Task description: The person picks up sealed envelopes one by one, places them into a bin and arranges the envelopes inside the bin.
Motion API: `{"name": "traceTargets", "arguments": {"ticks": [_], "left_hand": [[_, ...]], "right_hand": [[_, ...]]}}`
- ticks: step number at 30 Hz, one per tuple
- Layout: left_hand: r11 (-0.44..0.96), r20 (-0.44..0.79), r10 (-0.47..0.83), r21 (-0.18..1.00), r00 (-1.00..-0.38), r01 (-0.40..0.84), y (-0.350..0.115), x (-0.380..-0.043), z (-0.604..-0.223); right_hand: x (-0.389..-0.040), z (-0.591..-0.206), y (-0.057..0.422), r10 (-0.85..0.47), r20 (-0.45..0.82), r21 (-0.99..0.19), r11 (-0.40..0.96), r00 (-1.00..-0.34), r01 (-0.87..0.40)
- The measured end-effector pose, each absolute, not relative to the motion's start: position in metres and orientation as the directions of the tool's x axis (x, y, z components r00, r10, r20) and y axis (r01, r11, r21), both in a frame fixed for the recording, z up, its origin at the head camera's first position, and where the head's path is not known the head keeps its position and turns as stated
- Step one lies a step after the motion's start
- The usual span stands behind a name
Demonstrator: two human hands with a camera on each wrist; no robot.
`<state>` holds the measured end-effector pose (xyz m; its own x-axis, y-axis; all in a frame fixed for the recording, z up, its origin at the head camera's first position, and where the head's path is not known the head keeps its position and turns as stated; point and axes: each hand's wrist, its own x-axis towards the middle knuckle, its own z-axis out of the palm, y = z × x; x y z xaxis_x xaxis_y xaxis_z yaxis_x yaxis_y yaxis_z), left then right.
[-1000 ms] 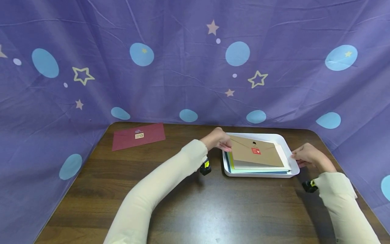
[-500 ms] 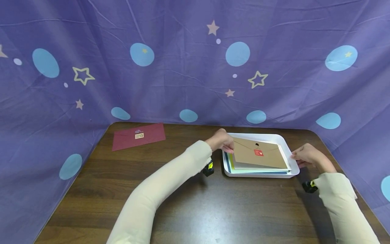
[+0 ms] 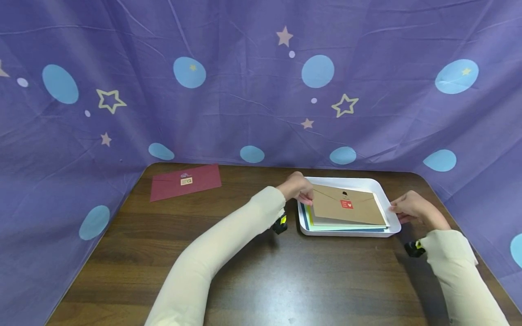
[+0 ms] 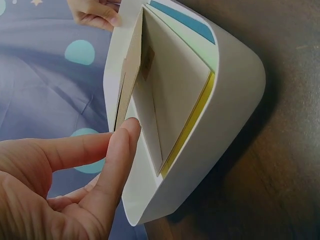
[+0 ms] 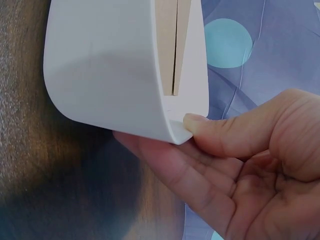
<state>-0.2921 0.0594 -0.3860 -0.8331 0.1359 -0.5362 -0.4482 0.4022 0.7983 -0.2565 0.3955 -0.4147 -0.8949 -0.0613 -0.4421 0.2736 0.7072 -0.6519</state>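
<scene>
My left hand (image 3: 299,187) pinches the left end of a brown kraft envelope (image 3: 346,213) between thumb and fingers. In the left wrist view this envelope (image 4: 131,65) is tilted, its held end raised above the pile. Beneath it, white, yellow, pale green and dark blue envelopes lie stacked in a white tray (image 3: 363,183). A red heart sticker and a small black print mark the kraft envelope's face. My right hand (image 3: 412,207) grips the tray's right rim, thumb over the edge and fingers underneath, as the right wrist view shows.
A dark red envelope (image 3: 200,179) with a cream label lies at the table's back left. The brown wooden table (image 3: 261,271) ends at the back against a purple curtain (image 3: 244,90) printed with stars and blue ovals.
My left hand has shifted slightly right with the kraft envelope, which now lies further over the pile. My right hand and the tray have stayed in place.
</scene>
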Motion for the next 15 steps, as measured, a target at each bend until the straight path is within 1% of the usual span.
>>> {"name": "traceTargets", "arguments": {"ticks": [2, 6, 10, 15], "left_hand": [[0.405, -0.556, 0.132, 0.786, -0.821, -0.467, 0.060, -0.299, -0.390], [0.436, -0.563, 0.127, 0.771, -0.817, -0.464, 0.060, -0.304, -0.393], [0.472, -0.553, 0.138, 0.766, -0.821, -0.436, 0.057, -0.297, -0.387], [0.483, -0.566, 0.145, 0.756, -0.812, -0.441, 0.056, -0.293, -0.383]], "right_hand": [[-0.256, -0.414, 0.396, -0.064, -0.441, -0.654, 0.706, -0.895, 0.272], [-0.255, -0.415, 0.396, -0.077, -0.445, -0.666, 0.694, -0.892, 0.273], [-0.255, -0.415, 0.396, -0.077, -0.446, -0.667, 0.692, -0.891, 0.275], [-0.256, -0.415, 0.396, -0.065, -0.448, -0.661, 0.696, -0.892, 0.281]]}}
